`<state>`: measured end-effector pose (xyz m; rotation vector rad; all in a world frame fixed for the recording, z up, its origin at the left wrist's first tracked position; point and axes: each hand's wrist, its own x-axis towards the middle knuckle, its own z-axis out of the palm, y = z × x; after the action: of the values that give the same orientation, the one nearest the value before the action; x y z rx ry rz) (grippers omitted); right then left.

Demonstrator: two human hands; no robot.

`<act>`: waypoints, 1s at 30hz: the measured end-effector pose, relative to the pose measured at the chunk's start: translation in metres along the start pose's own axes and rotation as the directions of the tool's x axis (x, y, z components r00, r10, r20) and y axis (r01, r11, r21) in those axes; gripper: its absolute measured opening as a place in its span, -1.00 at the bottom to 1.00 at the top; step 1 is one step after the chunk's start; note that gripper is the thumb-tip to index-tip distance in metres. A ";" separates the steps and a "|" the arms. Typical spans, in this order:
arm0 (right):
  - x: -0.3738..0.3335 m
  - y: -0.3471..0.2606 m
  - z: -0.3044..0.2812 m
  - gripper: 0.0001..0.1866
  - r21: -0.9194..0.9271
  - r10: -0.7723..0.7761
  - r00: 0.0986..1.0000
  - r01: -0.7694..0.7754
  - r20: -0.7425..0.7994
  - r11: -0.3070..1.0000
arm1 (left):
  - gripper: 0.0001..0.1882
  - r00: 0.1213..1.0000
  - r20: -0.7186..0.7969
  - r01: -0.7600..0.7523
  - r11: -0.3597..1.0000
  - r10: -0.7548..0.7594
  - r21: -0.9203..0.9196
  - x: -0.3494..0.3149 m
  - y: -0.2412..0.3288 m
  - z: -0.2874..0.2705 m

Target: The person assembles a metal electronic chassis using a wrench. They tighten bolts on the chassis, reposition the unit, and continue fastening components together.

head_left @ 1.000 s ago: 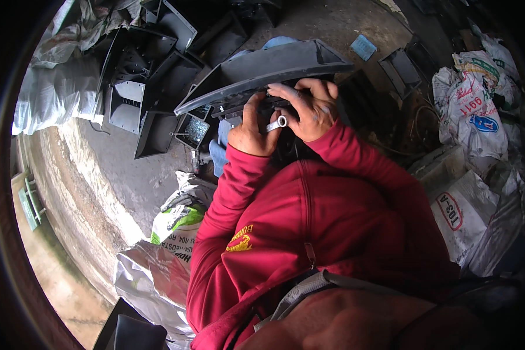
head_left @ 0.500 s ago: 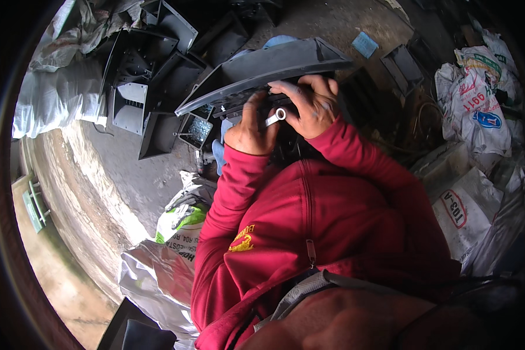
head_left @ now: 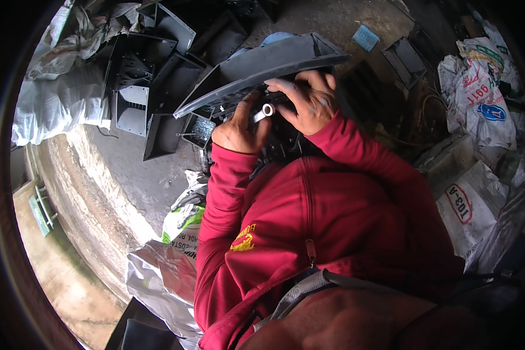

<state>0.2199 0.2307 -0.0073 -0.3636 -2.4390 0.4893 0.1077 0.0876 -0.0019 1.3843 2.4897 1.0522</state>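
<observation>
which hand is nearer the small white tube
Left. The left hand holds the white tube at its fingers. The right hand lies just right of the tube, on the grey panel.

- The left hand (head_left: 238, 129) is closed around a small white tube-shaped tool (head_left: 265, 111), so most of the tool is hidden
- The right hand (head_left: 309, 104) covers part of the long grey plastic panel (head_left: 262, 65)
- The dark parts under both hands are too shadowy to tell
- The white printed sack (head_left: 478, 87) is cut off by the dark rim
</observation>
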 end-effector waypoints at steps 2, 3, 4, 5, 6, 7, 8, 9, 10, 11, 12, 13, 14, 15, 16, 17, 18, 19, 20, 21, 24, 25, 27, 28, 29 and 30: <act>0.000 0.001 0.001 -0.30 0.006 0.003 1.000 -0.003 0.005 1.000 | -0.47 0.999 0.037 -0.007 1.000 0.006 0.027 0.000 0.004 0.000; -0.001 0.002 0.000 -0.30 0.005 0.008 1.000 -0.008 0.008 1.000 | -0.47 0.998 0.058 -0.012 0.999 0.010 0.037 0.000 0.006 0.000; -0.001 0.002 0.000 -0.30 0.005 0.009 1.000 -0.009 0.018 1.000 | -0.45 0.990 0.132 0.037 0.997 -0.045 0.061 0.003 0.010 -0.007; -0.001 0.001 -0.001 -0.30 0.005 0.010 1.000 -0.010 0.028 1.000 | -0.45 0.994 0.104 0.021 0.999 -0.025 0.037 0.003 0.006 -0.005; -0.001 0.001 -0.001 -0.31 0.006 0.008 0.999 -0.008 0.038 1.000 | -0.45 0.997 0.074 0.006 1.000 -0.007 0.014 0.002 0.003 -0.002; -0.001 0.001 -0.001 -0.32 0.000 0.004 0.999 -0.004 0.039 1.000 | -0.44 0.999 0.043 -0.009 1.000 0.010 -0.008 0.002 0.001 0.000; -0.001 0.001 -0.001 -0.33 -0.005 0.001 0.999 0.000 0.040 1.000 | -0.45 0.999 0.035 -0.021 1.000 0.022 -0.008 0.000 0.002 0.000; -0.001 0.003 0.000 -0.34 -0.014 -0.002 0.999 0.002 0.040 1.000 | -0.46 0.999 0.027 -0.036 0.999 0.036 -0.010 -0.001 0.005 0.001; 0.000 0.003 -0.001 -0.33 -0.010 -0.007 0.999 0.007 0.031 1.000 | -0.47 0.999 0.020 -0.050 0.999 0.050 -0.011 -0.002 0.007 0.002; 0.002 0.003 -0.001 -0.32 -0.006 -0.011 1.000 0.012 0.022 1.000 | -0.47 0.999 0.024 -0.045 0.999 0.045 0.014 0.000 0.004 0.002; 0.003 0.002 -0.002 -0.31 -0.001 -0.018 1.000 0.018 0.016 1.000 | -0.47 0.999 0.026 -0.037 0.999 0.036 0.040 0.000 -0.001 0.002; 0.002 0.002 -0.001 -0.31 -0.003 -0.018 1.000 0.018 0.006 1.000 | -0.47 0.999 0.028 -0.030 0.997 0.028 0.065 0.000 -0.004 0.002; 0.001 0.002 0.000 -0.30 -0.004 -0.018 1.000 0.018 -0.003 1.000 | -0.45 0.999 0.042 -0.031 0.998 0.029 0.062 0.000 -0.004 0.001; 0.001 0.003 0.001 -0.30 -0.004 -0.020 1.000 0.020 -0.015 1.000 | -0.46 0.999 0.029 -0.030 0.999 0.029 0.039 0.001 0.000 0.000; 0.002 0.004 0.001 -0.30 0.000 -0.020 1.000 0.020 -0.023 1.000 | -0.47 0.999 0.016 -0.029 0.999 0.028 0.017 0.001 0.007 -0.003; 0.003 0.005 0.000 -0.29 0.004 -0.021 0.999 0.021 -0.030 1.000 | -0.47 1.000 0.003 -0.028 1.000 0.028 -0.006 0.002 0.011 -0.004; 0.002 0.005 0.000 -0.29 0.007 -0.016 0.999 0.016 -0.035 1.000 | -0.54 0.987 -0.034 -0.157 0.986 0.159 0.058 0.003 0.007 -0.001; 0.001 0.005 0.000 -0.29 0.008 -0.019 0.999 0.019 -0.027 1.000 | -0.53 0.991 0.000 -0.131 0.987 0.131 0.094 0.003 0.004 -0.002; 0.001 0.006 0.000 -0.28 0.009 -0.022 1.000 0.022 -0.019 1.000 | -0.53 0.994 0.032 -0.105 0.986 0.102 0.131 0.003 0.002 -0.005; 0.002 0.007 -0.001 -0.28 0.007 -0.031 0.999 0.031 -0.014 0.999 | -0.52 0.996 0.058 -0.083 0.982 0.074 0.168 0.005 0.001 -0.007; -0.001 0.009 0.002 -0.30 0.007 -0.027 0.999 0.027 -0.029 1.000 | -0.55 0.994 -0.038 -0.099 0.993 0.102 0.071 0.006 0.009 -0.005; 0.000 0.009 0.002 -0.32 0.025 -0.030 0.999 0.032 -0.043 0.999 | -0.55 0.990 -0.078 -0.112 0.993 0.115 0.043 0.007 0.012 -0.004; 0.004 0.008 -0.001 -0.37 0.060 -0.036 0.997 0.040 -0.068 0.997 | -0.54 0.993 -0.001 -0.117 0.988 0.117 0.099 0.008 0.008 -0.005; 0.002 0.010 0.000 -0.40 0.050 -0.041 0.997 0.044 -0.063 0.998 | -0.54 0.993 0.037 -0.119 0.985 0.115 0.126 0.007 0.005 -0.005; 0.000 0.011 0.001 -0.43 0.039 -0.047 0.997 0.049 -0.057 0.998 | -0.53 0.992 0.002 -0.128 0.984 0.128 0.127 0.006 0.000 -0.003; 0.000 0.012 0.002 -0.46 0.031 -0.055 0.997 0.057 -0.055 0.998 | -0.53 0.989 -0.036 -0.137 0.982 0.143 0.132 0.008 -0.002 -0.004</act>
<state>0.2208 0.2407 -0.0139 -0.2908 -2.3789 0.4880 0.1001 0.0914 0.0014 1.6110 2.5662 0.9715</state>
